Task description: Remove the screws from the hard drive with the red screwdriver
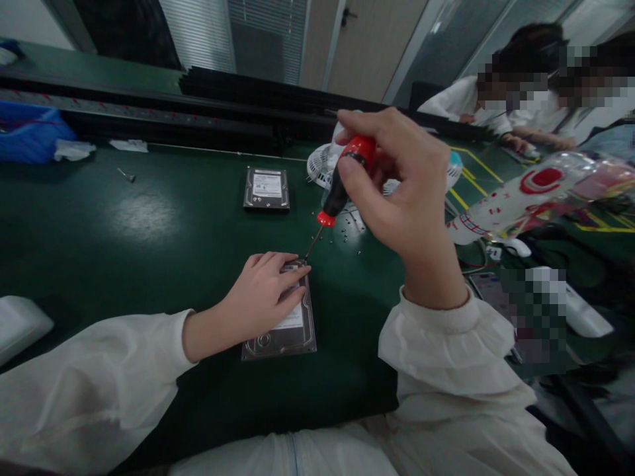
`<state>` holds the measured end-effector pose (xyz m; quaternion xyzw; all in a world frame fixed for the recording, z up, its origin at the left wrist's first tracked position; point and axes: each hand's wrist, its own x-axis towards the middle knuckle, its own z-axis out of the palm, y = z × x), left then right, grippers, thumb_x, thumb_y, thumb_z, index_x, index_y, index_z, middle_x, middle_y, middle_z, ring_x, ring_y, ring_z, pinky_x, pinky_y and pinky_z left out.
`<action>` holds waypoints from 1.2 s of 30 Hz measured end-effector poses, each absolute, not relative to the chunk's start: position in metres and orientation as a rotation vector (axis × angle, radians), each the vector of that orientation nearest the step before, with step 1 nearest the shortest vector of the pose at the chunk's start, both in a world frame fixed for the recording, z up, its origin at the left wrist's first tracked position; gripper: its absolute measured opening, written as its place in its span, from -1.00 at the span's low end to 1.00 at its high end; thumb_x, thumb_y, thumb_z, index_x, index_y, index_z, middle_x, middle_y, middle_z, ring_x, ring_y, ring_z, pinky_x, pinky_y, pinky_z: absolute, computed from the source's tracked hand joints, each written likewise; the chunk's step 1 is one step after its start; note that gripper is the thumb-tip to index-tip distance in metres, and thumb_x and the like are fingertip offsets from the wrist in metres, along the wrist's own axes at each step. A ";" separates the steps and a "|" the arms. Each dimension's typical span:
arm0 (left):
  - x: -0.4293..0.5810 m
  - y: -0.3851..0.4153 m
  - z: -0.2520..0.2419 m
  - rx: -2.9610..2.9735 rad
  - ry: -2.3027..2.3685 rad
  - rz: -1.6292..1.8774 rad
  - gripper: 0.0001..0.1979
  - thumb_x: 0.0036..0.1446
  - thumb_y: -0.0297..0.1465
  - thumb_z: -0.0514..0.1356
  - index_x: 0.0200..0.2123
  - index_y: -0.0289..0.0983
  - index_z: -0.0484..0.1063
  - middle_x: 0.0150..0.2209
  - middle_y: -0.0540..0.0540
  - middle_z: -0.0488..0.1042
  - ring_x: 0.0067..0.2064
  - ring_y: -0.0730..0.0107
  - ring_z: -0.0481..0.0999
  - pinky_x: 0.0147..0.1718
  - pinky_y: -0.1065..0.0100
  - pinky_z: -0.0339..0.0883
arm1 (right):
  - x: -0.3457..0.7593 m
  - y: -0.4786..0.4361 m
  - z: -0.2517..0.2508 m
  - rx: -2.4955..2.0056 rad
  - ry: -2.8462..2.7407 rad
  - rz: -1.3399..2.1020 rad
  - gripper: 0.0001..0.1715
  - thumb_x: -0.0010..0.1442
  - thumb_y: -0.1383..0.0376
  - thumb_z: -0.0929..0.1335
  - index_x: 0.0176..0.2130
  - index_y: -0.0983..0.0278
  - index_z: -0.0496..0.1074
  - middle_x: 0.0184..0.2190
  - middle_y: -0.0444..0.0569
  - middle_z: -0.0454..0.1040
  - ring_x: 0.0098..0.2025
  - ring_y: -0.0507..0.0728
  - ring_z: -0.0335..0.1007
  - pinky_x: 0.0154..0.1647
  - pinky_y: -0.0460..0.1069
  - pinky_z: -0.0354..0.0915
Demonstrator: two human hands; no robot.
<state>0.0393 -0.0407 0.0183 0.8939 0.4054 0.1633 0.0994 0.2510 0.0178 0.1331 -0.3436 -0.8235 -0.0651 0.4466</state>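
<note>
Far-left items: a blue bag (pixel 30 132) and a white cloth (pixel 74 151) lie at the back edge of the green table (pixel 149 218). A small loose metal part (pixel 127 175) lies near them.

Left hand (pixel 265 291): laid flat, palm down, on the near hard drive (pixel 292 327). The fingers are extended and only slightly curled and grasp nothing. The fingertips sit at the drive's far edge.

Near hard drive: flat on the table, label side up, directly in front of the person.

Second hard drive (pixel 266 189): flat on the table farther back, well apart from the near one.

Screwdriver (pixel 342 185): red and black handle, tilted. The tip is down at the far right corner of the near hard drive, just beside the left fingertips.

Loose screws (pixel 347 231): scattered on the table right of the screwdriver shaft, in front of a small white fan (pixel 322 165).

Right hand (pixel 397 185): closed around the top of the screwdriver handle, thumb and fingers wrapped over the red cap.

Right-side items: a clear plastic bottle (pixel 520 198) lies on its side. Two other people (pixel 520 99) sit beyond it.

Risk, tip slip: the shaft is tilted, so the tip is likely to cam out and strike the adjacent fingertips or score the cover.

Risk, lost fasteners: the loose screws are uncontained, so a sleeve sweep could scatter them.
</note>
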 end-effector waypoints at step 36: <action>0.039 -0.041 0.019 2.643 1.191 0.474 -0.58 0.39 -0.27 0.05 0.22 -0.23 0.45 0.22 -0.28 0.42 0.22 -0.04 0.39 0.15 -0.15 0.28 | 0.247 0.010 0.139 -0.846 -2.113 -0.037 -0.85 0.20 0.32 0.30 -0.17 0.19 0.35 -0.20 -0.05 0.47 -0.21 0.09 0.41 -0.07 0.04 0.39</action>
